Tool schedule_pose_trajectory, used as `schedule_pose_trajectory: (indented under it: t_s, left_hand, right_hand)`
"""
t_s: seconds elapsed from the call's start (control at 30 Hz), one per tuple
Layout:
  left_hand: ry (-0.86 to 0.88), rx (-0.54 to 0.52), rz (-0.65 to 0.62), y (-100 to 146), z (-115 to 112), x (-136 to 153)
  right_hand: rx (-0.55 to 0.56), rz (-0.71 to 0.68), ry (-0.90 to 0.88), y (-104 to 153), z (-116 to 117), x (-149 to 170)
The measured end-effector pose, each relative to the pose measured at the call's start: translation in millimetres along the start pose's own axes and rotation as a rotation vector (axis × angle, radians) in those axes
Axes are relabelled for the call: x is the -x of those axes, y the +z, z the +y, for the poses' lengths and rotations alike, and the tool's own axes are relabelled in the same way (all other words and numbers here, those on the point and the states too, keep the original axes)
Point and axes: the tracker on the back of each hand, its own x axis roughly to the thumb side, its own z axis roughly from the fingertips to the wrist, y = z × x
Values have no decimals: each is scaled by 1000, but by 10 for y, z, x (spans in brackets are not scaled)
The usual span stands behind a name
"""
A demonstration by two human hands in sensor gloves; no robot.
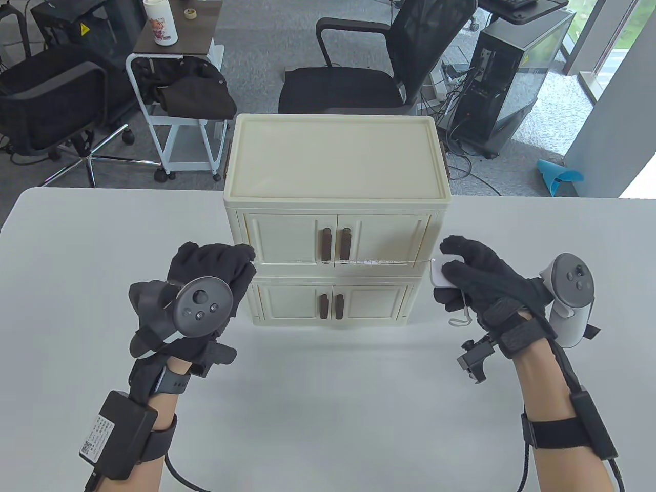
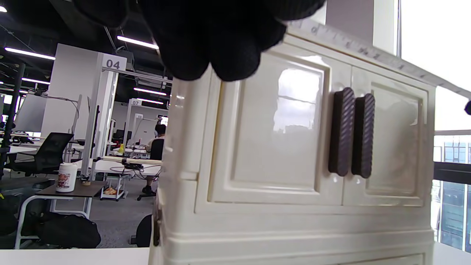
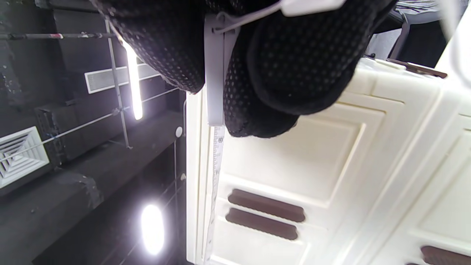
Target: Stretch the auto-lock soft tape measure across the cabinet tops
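A cream two-tier cabinet [image 1: 335, 154] with brown door handles stands at the table's far middle. A white soft tape [image 1: 359, 262] runs taut across its front from hand to hand. My left hand [image 1: 246, 256] pinches the tape's end at the cabinet's left front corner. My right hand [image 1: 451, 261] grips the white tape measure case [image 1: 436, 274] at the right front corner. In the left wrist view the tape [image 2: 368, 49] lines up with the upper cabinet's top edge under my fingers [image 2: 220, 44]. In the right wrist view the tape [image 3: 214, 176] leaves the case [image 3: 215, 66].
The white table [image 1: 328, 410] lies bare in front of the cabinet. A thin lanyard loop [image 1: 461, 318] hangs from the case. Behind the table stand a black office chair [image 1: 359, 77], a white cart [image 1: 174, 102] and a computer tower [image 1: 517, 66].
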Motion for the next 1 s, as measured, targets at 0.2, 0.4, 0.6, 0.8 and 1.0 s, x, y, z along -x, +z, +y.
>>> schedule_pose_trajectory:
  t_s: [0.2,0.4,0.6,0.8,1.0]
  left_hand:
    - [-54,-43,41,-100,130,48]
    - [-66,-78,90,-181,213,133]
    - [-38,-87,132,-257,208,219]
    - [-26,-95,150,-330,188,250]
    - [-6,-105,151,-365,184,260]
  right_hand:
    - [38,-14,-6,-95,-93,-138]
    - [84,-21,-30,-153,-191,-193]
    - [125,-21,-51,-219,-290,-229]
    - [135,-13,-53,-275,-304,-216]
    - [140,-21,-64,-312,-275,-197]
